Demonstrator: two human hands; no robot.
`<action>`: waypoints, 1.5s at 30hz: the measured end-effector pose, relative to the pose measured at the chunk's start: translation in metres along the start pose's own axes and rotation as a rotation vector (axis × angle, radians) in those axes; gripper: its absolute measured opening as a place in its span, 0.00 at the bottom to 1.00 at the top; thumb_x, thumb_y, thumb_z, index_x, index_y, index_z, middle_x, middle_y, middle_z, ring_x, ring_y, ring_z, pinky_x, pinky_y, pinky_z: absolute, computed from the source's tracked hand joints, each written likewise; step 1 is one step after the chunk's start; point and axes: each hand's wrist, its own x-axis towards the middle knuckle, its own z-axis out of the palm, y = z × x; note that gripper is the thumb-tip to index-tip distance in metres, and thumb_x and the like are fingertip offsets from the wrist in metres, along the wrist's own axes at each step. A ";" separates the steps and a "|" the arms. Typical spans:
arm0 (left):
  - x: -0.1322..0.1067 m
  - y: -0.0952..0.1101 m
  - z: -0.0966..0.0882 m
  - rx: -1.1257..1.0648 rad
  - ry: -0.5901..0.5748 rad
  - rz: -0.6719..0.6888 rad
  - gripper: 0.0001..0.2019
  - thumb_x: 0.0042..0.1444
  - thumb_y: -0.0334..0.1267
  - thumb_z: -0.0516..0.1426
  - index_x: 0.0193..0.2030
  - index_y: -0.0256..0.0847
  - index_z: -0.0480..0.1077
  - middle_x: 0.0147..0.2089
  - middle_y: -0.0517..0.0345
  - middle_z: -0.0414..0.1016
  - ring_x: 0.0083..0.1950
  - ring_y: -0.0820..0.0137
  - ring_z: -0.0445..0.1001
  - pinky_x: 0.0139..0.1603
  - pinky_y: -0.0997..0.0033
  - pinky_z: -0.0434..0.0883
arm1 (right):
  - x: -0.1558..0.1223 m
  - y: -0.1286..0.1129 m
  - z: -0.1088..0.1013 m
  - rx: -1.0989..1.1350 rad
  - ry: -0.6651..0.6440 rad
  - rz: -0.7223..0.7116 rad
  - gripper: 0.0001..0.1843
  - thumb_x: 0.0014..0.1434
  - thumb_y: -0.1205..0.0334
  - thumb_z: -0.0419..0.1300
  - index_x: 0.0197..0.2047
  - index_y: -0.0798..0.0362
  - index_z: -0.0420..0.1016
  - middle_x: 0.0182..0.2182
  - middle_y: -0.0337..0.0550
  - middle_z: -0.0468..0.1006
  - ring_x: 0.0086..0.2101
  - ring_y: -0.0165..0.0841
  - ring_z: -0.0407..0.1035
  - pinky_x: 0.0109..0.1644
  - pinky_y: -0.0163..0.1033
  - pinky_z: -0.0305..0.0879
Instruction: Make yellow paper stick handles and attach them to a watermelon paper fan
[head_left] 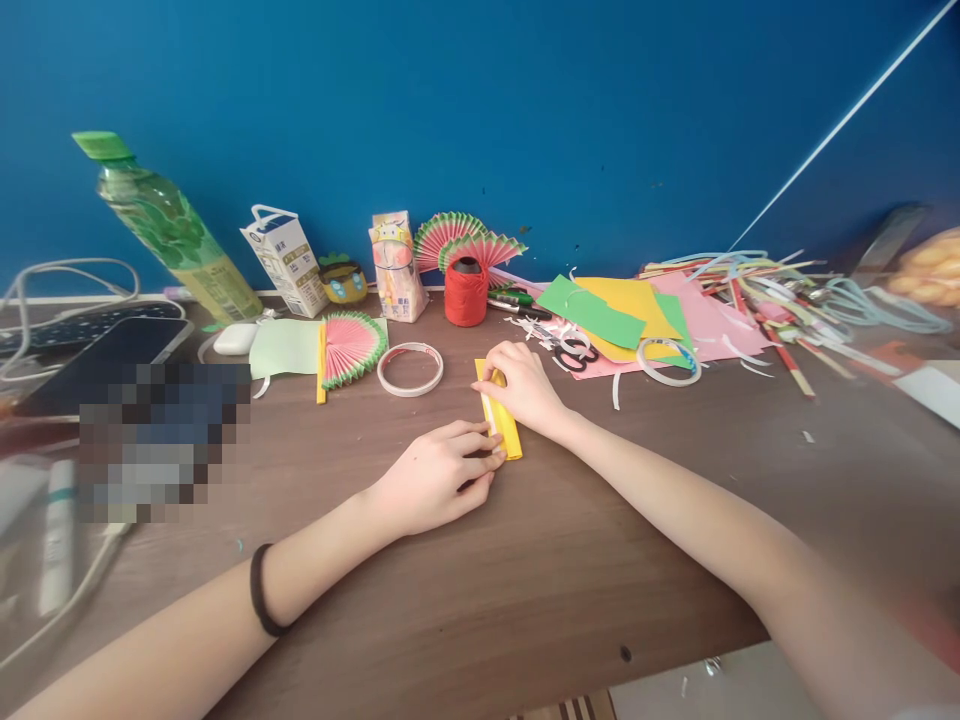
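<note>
Paper, folded into a narrow yellow paper strip [501, 418], lies flat on the brown table [465, 590] right in front of the person, under both hands. The left hand [433, 482] is nearly flat, its fingers almost straight, with the fingertips pressing on the strip's near end and closing on nothing. The right hand [526, 386] lies over the strip's far half with the fingers bent down onto it and the thumb at its left edge; I cannot tell whether it pinches the strip or only presses it. Along the blue wall stand the containers. One green-capped bottle [178, 238] is wrapped in a label that hides its contents. Two printed cartons are shut, a white one [287, 260] and a smaller pink one [397, 268], and nothing inside either shows. Beside them sits one small yellow pot [343, 281] and one spool of red thread [466, 293]. There are three pleated pink-and-green paper fans: one on the table [350, 348] just left of the hands and two at the back [459, 240]. Two tape rings lie near the hands, one to the left [409, 369] and one to the right [669, 361]. One pair of scissors [574, 353] rests by the loose coloured sheets [622, 312], with a heap of cut strips [772, 282] further right.
</note>
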 end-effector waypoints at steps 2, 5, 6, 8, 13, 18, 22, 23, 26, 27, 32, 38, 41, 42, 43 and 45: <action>0.000 0.000 0.000 0.001 0.002 -0.001 0.14 0.58 0.33 0.48 0.43 0.38 0.75 0.47 0.52 0.76 0.52 0.64 0.71 0.53 0.65 0.70 | -0.001 0.000 0.000 0.003 0.001 -0.009 0.08 0.56 0.60 0.57 0.26 0.52 0.67 0.36 0.41 0.72 0.41 0.37 0.61 0.43 0.43 0.54; 0.000 0.000 0.001 -0.006 0.003 -0.002 0.14 0.58 0.33 0.48 0.43 0.37 0.75 0.47 0.52 0.76 0.52 0.64 0.71 0.53 0.65 0.70 | -0.001 -0.001 -0.002 0.026 0.007 -0.008 0.07 0.57 0.63 0.56 0.28 0.52 0.69 0.36 0.41 0.73 0.41 0.37 0.62 0.44 0.44 0.55; 0.000 0.000 0.001 -0.009 0.003 -0.003 0.14 0.58 0.32 0.48 0.43 0.37 0.75 0.47 0.52 0.76 0.52 0.64 0.71 0.53 0.65 0.70 | -0.002 -0.001 -0.003 0.047 0.011 0.001 0.07 0.57 0.64 0.55 0.28 0.52 0.70 0.36 0.41 0.74 0.41 0.37 0.62 0.44 0.44 0.55; 0.000 -0.001 0.002 -0.015 0.006 -0.003 0.14 0.58 0.32 0.49 0.43 0.37 0.75 0.47 0.52 0.76 0.52 0.64 0.71 0.53 0.65 0.70 | -0.002 -0.001 -0.005 0.099 0.019 0.022 0.09 0.58 0.67 0.53 0.28 0.52 0.71 0.37 0.42 0.74 0.41 0.36 0.63 0.45 0.43 0.56; 0.000 -0.002 0.003 -0.024 0.012 -0.009 0.14 0.58 0.33 0.49 0.43 0.39 0.75 0.48 0.53 0.76 0.53 0.66 0.71 0.55 0.66 0.69 | -0.004 0.000 -0.008 0.179 0.036 0.016 0.13 0.57 0.69 0.51 0.27 0.52 0.74 0.36 0.41 0.76 0.41 0.35 0.63 0.46 0.43 0.57; -0.001 -0.002 0.003 -0.026 0.005 -0.011 0.14 0.59 0.33 0.48 0.44 0.39 0.74 0.48 0.53 0.76 0.54 0.66 0.70 0.56 0.64 0.68 | -0.007 -0.001 -0.009 0.127 0.046 -0.052 0.13 0.56 0.69 0.52 0.28 0.51 0.77 0.36 0.40 0.78 0.42 0.37 0.64 0.47 0.46 0.56; 0.000 0.000 0.001 -0.080 0.001 -0.048 0.14 0.59 0.33 0.48 0.45 0.40 0.73 0.47 0.53 0.77 0.52 0.67 0.72 0.58 0.60 0.65 | -0.011 0.000 -0.010 0.043 -0.001 -0.145 0.11 0.56 0.67 0.54 0.31 0.49 0.79 0.37 0.39 0.80 0.43 0.38 0.64 0.47 0.48 0.55; 0.001 0.000 -0.001 -0.110 0.004 -0.098 0.15 0.59 0.33 0.47 0.46 0.40 0.72 0.46 0.53 0.77 0.50 0.68 0.73 0.57 0.62 0.66 | -0.012 0.000 -0.010 0.034 -0.014 -0.176 0.11 0.56 0.66 0.54 0.32 0.49 0.79 0.39 0.39 0.79 0.44 0.38 0.64 0.47 0.48 0.55; 0.003 -0.007 -0.007 -0.160 0.086 -0.314 0.15 0.60 0.33 0.45 0.48 0.40 0.70 0.43 0.55 0.77 0.45 0.70 0.74 0.49 0.67 0.70 | -0.013 0.000 -0.011 0.026 -0.039 -0.243 0.12 0.58 0.64 0.54 0.36 0.47 0.79 0.41 0.40 0.78 0.47 0.38 0.62 0.49 0.48 0.54; 0.003 -0.013 -0.010 -0.134 0.140 -0.371 0.15 0.60 0.33 0.45 0.48 0.40 0.70 0.45 0.55 0.77 0.46 0.69 0.73 0.49 0.67 0.69 | -0.013 0.000 -0.011 0.021 -0.042 -0.253 0.12 0.58 0.64 0.54 0.38 0.47 0.79 0.42 0.40 0.78 0.47 0.38 0.62 0.49 0.48 0.54; 0.000 -0.047 -0.016 0.193 0.227 -0.585 0.12 0.56 0.31 0.49 0.45 0.36 0.67 0.48 0.48 0.72 0.50 0.59 0.68 0.52 0.55 0.65 | -0.014 -0.001 -0.010 0.044 -0.015 -0.263 0.13 0.57 0.65 0.54 0.43 0.50 0.76 0.41 0.42 0.79 0.48 0.39 0.64 0.52 0.49 0.55; -0.003 -0.058 -0.013 0.315 0.039 -0.550 0.09 0.58 0.35 0.46 0.34 0.37 0.66 0.37 0.49 0.71 0.41 0.60 0.68 0.44 0.59 0.66 | -0.012 -0.001 -0.012 0.118 0.111 -0.214 0.13 0.58 0.67 0.51 0.41 0.50 0.75 0.41 0.44 0.78 0.48 0.37 0.66 0.52 0.48 0.58; 0.000 -0.050 -0.013 0.311 0.028 -0.492 0.08 0.58 0.33 0.45 0.34 0.38 0.64 0.35 0.51 0.71 0.40 0.62 0.69 0.42 0.62 0.66 | -0.010 -0.001 -0.011 0.165 0.156 -0.186 0.12 0.57 0.69 0.51 0.39 0.51 0.74 0.39 0.44 0.77 0.46 0.37 0.66 0.51 0.47 0.59; 0.001 -0.047 -0.013 0.310 0.028 -0.493 0.07 0.58 0.35 0.46 0.34 0.39 0.64 0.34 0.51 0.72 0.40 0.62 0.69 0.41 0.62 0.66 | -0.009 0.000 -0.011 0.178 0.162 -0.176 0.12 0.57 0.69 0.51 0.38 0.51 0.74 0.39 0.44 0.77 0.46 0.37 0.66 0.51 0.47 0.59; 0.001 -0.046 -0.013 0.312 0.017 -0.489 0.07 0.58 0.37 0.47 0.33 0.39 0.64 0.33 0.52 0.72 0.40 0.61 0.69 0.41 0.62 0.66 | -0.009 0.000 -0.011 0.187 0.164 -0.166 0.12 0.57 0.69 0.51 0.38 0.50 0.74 0.38 0.43 0.77 0.45 0.37 0.66 0.50 0.47 0.59; 0.002 -0.044 -0.012 0.331 -0.019 -0.475 0.10 0.58 0.41 0.47 0.31 0.40 0.63 0.31 0.53 0.73 0.39 0.61 0.70 0.41 0.62 0.66 | -0.008 0.001 -0.010 0.199 0.161 -0.151 0.12 0.57 0.70 0.50 0.37 0.50 0.73 0.38 0.43 0.76 0.45 0.37 0.65 0.50 0.47 0.60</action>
